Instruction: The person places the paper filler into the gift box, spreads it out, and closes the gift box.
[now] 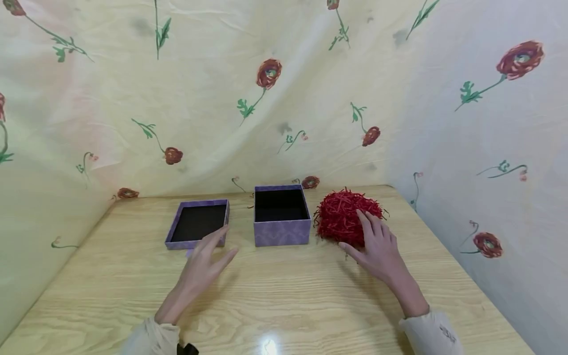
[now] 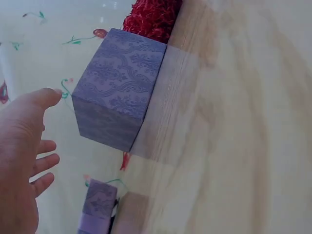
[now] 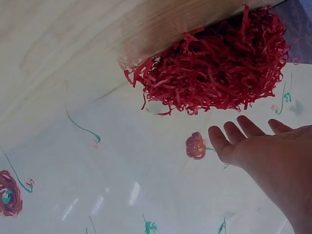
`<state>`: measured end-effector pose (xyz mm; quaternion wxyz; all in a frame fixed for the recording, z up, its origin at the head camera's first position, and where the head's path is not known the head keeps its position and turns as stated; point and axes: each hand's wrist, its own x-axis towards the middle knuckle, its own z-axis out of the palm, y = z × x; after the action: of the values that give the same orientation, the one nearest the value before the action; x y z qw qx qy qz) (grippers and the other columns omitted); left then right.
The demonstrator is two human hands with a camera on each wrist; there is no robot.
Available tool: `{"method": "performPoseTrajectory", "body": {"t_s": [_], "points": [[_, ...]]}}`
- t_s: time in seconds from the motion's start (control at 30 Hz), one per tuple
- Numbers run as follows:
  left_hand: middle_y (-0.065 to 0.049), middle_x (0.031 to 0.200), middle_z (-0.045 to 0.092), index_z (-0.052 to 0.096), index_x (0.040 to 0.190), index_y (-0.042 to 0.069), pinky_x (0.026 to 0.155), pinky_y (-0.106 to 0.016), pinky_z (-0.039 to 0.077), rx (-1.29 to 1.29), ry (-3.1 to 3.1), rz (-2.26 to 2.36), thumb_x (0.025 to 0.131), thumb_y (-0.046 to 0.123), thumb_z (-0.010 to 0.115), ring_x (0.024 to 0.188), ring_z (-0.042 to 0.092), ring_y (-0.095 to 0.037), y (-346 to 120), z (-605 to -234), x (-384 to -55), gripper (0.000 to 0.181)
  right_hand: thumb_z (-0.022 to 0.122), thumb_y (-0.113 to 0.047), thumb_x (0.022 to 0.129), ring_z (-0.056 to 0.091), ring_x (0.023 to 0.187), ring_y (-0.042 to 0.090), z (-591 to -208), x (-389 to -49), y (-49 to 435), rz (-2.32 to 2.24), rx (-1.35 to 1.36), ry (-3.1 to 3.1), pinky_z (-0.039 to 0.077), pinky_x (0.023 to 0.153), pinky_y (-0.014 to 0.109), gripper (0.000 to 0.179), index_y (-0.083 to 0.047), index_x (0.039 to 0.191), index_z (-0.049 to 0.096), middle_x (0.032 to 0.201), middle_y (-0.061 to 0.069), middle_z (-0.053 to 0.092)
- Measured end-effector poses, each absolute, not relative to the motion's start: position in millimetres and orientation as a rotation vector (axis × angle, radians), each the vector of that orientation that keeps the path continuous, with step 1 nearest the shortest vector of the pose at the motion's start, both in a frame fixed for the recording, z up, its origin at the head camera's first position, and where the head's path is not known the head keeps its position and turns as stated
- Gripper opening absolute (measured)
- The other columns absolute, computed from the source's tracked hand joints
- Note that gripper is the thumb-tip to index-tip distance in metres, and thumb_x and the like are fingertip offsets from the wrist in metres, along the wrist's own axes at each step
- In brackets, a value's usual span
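Observation:
A heap of red shredded paper lies on the right of the table. My right hand hovers at its near side with fingers spread, overlapping it in the head view; a gap shows between fingers and shreds in the right wrist view. An open purple patterned box with a black inside stands in the middle. Left of it lies its shallow lid, black inside facing up. My left hand, fingers extended and holding nothing, is raised by the lid's near right corner and hides part of it.
The pale wood table meets a flowered cloth hanging behind it and along both sides. A few stray red shreds lie between box and lid. A dark object shows at the left sleeve.

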<state>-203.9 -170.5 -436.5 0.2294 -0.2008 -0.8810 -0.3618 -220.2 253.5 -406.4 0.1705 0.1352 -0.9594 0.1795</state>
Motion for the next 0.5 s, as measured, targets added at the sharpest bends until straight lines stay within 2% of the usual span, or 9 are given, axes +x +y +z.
{"method": "performPoseTrajectory", "body": {"t_s": [0.27,0.5], "points": [[-0.018,0.149,0.055,0.053,0.15,0.005,0.107,-0.064,0.042,-0.488,-2.375,-1.342,0.099,0.027,0.074,0.137,0.049,-0.041,-160,-444,-216,0.059,0.069,-0.049,0.098,0.024,0.141,0.058,-404,-231,257,0.608,0.342,-2.745,0.024,0.105,0.078,0.094,0.0,0.162,0.021,0.158,0.033,0.026],[-0.018,0.147,0.056,0.052,0.151,0.005,0.106,-0.063,0.044,-0.509,-2.327,-1.452,0.1,0.023,0.072,0.135,0.051,-0.039,-153,-449,-223,0.058,0.065,-0.051,0.1,0.024,0.142,0.059,-404,-241,260,0.662,0.281,-2.767,0.023,0.104,0.08,0.092,-0.002,0.163,0.019,0.16,0.033,0.024]]}}
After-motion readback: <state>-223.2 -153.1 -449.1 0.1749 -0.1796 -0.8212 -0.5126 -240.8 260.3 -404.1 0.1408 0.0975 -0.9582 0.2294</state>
